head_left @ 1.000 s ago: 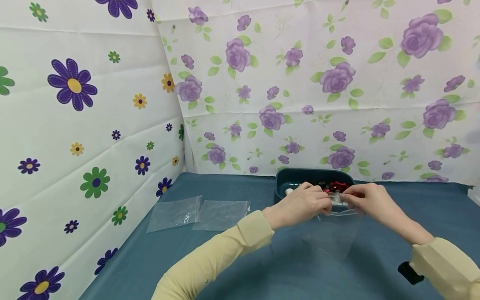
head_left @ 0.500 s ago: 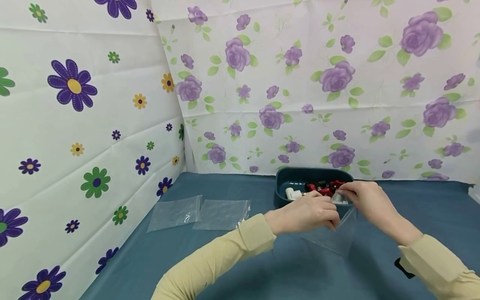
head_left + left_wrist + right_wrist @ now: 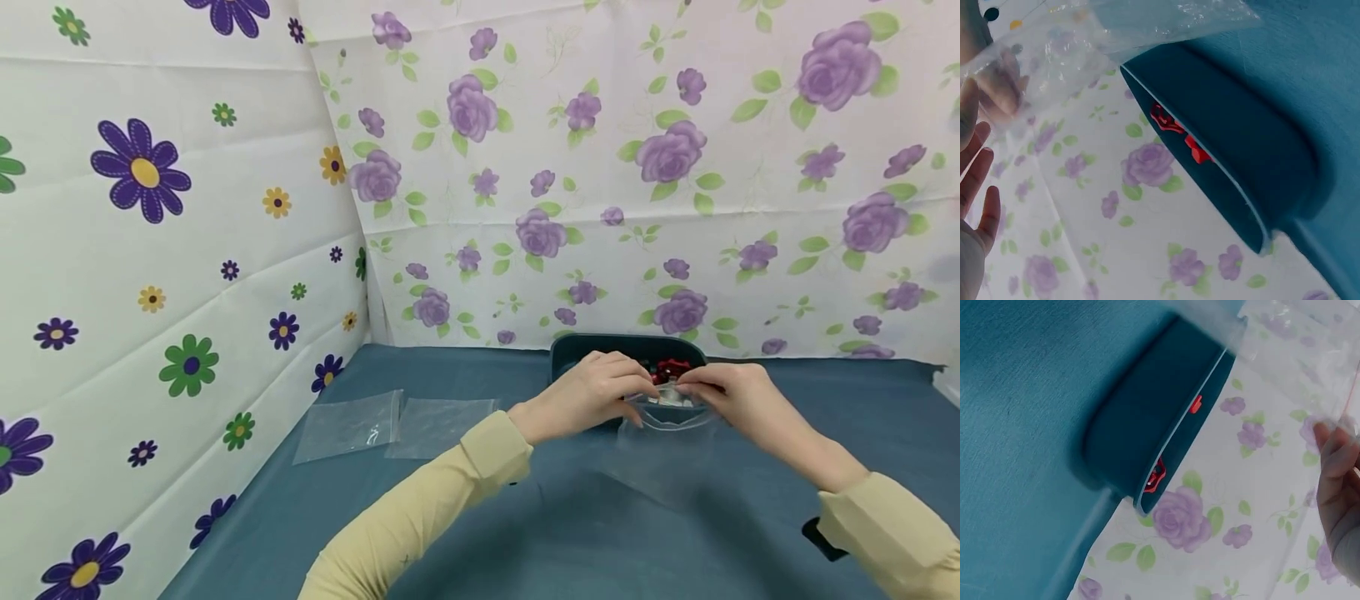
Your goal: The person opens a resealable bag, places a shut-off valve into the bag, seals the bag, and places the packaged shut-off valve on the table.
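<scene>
Both hands are at the mouth of a clear zip-lock bag, which hangs in front of a dark blue tray. My left hand holds the left side of the bag's rim. In the left wrist view, several fingers of that left hand spread away from the plastic. On the other side, my right hand pinches the rim between thumb and fingertips. The mouth gapes in a rounded loop, and I see nothing inside the bag. Red valve-like handles lie in the tray, along with white or pale pieces partly hidden behind the hands.
Two flat clear bags, a left one and a right one, lie side by side on the blue cloth. Flower-printed sheets hang behind the table and along its left.
The left hand shifted right and down, then back left and up. The bag's mouth, narrow half a second ago, is now spread wider. The left hand again covers the white fitting in the tray.
</scene>
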The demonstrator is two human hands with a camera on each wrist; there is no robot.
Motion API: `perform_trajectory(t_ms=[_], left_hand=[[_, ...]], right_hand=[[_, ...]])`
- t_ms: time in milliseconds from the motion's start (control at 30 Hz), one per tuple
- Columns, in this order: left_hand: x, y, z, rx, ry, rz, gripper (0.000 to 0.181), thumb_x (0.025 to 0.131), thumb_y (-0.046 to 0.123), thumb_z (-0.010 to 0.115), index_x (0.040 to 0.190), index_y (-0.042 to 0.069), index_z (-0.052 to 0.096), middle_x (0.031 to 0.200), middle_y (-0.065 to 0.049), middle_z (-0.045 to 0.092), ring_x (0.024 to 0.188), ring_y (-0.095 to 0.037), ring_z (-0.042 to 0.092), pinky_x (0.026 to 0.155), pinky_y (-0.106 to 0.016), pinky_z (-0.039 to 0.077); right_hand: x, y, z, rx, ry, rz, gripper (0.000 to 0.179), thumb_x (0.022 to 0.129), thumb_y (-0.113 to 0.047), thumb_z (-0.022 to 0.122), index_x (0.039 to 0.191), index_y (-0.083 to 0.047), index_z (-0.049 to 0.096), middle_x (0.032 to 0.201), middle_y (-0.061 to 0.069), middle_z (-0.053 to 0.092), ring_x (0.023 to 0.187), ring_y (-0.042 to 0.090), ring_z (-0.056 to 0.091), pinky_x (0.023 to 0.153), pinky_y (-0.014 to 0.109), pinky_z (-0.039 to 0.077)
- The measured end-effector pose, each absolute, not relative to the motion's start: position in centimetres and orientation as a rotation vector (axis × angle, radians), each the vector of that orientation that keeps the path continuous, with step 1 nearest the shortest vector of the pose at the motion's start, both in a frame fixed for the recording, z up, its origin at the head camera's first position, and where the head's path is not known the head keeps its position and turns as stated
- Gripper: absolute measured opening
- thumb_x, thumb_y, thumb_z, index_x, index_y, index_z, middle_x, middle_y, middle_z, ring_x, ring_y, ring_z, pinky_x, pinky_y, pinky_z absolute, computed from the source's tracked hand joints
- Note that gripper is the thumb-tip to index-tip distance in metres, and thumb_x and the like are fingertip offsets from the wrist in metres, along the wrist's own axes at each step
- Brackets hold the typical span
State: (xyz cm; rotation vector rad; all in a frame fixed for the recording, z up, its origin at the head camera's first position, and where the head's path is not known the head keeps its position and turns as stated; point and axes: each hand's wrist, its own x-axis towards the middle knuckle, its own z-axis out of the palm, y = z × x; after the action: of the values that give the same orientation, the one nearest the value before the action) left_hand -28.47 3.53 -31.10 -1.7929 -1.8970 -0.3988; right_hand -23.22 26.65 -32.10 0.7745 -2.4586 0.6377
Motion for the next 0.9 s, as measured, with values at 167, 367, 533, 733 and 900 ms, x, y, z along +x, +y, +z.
perform_trajectory(t_ms=[167, 367, 533, 733, 900], left_hand=[[-29.2, 2.9, -31.2, -1.859, -1.899, -0.512, 0.024, 0.077, 0.013, 0.071, 0.099, 0.005, 0.065, 0.102, -0.004, 0.058, 0.098, -0.01, 0.049, 0.087, -0.013, 0.033], [-29.2, 2.7, -31.6, -1.956, -1.849, -0.645, 0.009, 0.082, 0.002, 0.065, 0.09, 0.005, 0.066, 0.1, -0.005, 0.059, 0.097, -0.007, 0.05, 0.086, -0.012, 0.035], [-29.0, 3.0, -31.9, -2.01, -1.835, -0.656, 0.007, 0.083, 0.005, 0.065, 0.088, 0.007, 0.068, 0.096, -0.002, 0.062, 0.095, -0.004, 0.052, 0.087, -0.013, 0.034], [-29.0, 2.9, -32.0, -1.915, -1.869, -0.538, 0.005, 0.081, 0.014, 0.067, 0.086, 0.015, 0.071, 0.09, 0.006, 0.063, 0.088, 0.0, 0.052, 0.082, -0.013, 0.033], [-29.2, 2.3, -32.3, -1.932, -1.892, -0.627, 0.007, 0.083, 0.007, 0.065, 0.086, 0.011, 0.07, 0.089, 0.003, 0.061, 0.085, -0.002, 0.051, 0.08, -0.012, 0.035]], right_hand=[[-23.3, 26.9, -32.2, 0.809, -2.482, 0.711, 0.014, 0.082, 0.001, 0.063, 0.092, -0.008, 0.068, 0.068, -0.011, 0.054, 0.043, 0.002, 0.038, 0.039, 0.022, 0.036], [-23.7, 26.6, -32.4, 0.822, -2.519, 0.767, 0.012, 0.086, -0.001, 0.06, 0.095, -0.005, 0.067, 0.067, -0.009, 0.053, 0.044, 0.003, 0.04, 0.04, 0.023, 0.038], [-24.0, 25.7, -32.2, 0.829, -2.557, 0.766, 0.012, 0.086, -0.002, 0.06, 0.094, -0.007, 0.067, 0.07, -0.007, 0.054, 0.049, 0.004, 0.043, 0.042, 0.024, 0.04], [-24.1, 24.9, -32.0, 0.865, -2.572, 0.755, 0.012, 0.087, -0.003, 0.06, 0.093, -0.009, 0.067, 0.072, -0.008, 0.053, 0.053, 0.004, 0.045, 0.043, 0.024, 0.04], [-24.3, 25.2, -31.7, 0.802, -2.61, 0.75, 0.009, 0.088, -0.007, 0.059, 0.09, -0.011, 0.068, 0.067, -0.007, 0.053, 0.049, 0.005, 0.045, 0.043, 0.024, 0.04]])
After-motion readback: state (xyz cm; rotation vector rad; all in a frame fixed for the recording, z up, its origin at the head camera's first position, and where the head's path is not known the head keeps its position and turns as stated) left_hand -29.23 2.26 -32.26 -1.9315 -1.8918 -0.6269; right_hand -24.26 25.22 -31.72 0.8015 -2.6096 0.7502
